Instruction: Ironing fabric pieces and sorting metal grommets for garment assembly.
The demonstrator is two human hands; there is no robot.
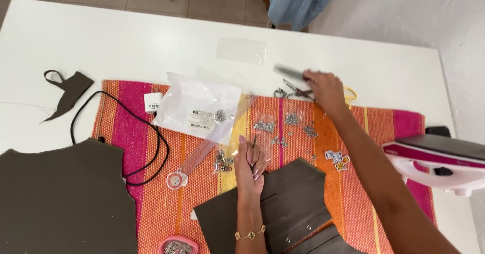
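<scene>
Nearest the camera, a piece of dark olive fabric [290, 208] with small metal eyelets lies on a striped pink and orange woven mat [364, 193], and the person's left hand [250, 165] rests at its upper left edge, a gold bracelet [250, 234] on the wrist. That hand's fingers [256, 169] are curled narrow, and the thumb and forefinger pinch a thin dark tool [254, 141] that sticks up just past the fingertips. Small silver metal rings and snaps [283, 128] are scattered on the mat just beyond those fingertips, apart from them. Farther out, the right hand [326, 90] reaches to the mat's far edge; it grips a dark, flat, motion-blurred object [289, 72] that pokes out to the left of the fingers, and whether the fingers wrap fully round it cannot be told. A pair of pliers [295, 90] lies just beside and under that hand. A clear plastic bag [199, 107] with a label sits left of the scattered hardware, a black cord [151, 138] loops over the mat's left part, and a larger dark fabric panel [60, 198] lies at the lower left on the white table [126, 42]. A white and pink iron [439, 160] stands at the right.
</scene>
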